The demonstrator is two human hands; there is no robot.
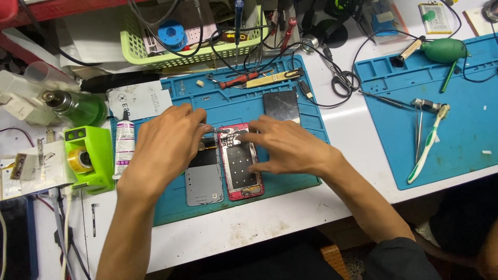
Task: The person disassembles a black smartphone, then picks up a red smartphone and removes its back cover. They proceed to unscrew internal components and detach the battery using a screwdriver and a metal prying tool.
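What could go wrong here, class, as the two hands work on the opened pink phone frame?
1. The left hand holds a thin metal tool at the pink opened phone frame; a slip might scratch exposed parts.
2. The grey rectangular back panel lies right beside the frame, so either wrist may nudge it.
3. The right hand presses on the frame and might flex it.

White workbench, scuffed along the near edge, with a blue silicone work mat at centre as landmark. Right of the mat: black-handled scissors, then a second blue mat; behind the mat: yellow-green plastic basket. Left of the mat: bright green tape dispenser, white adhesive tube, white paper card, green bottle lying on its side; just off the mat's near left corner: thin dark metal strip.
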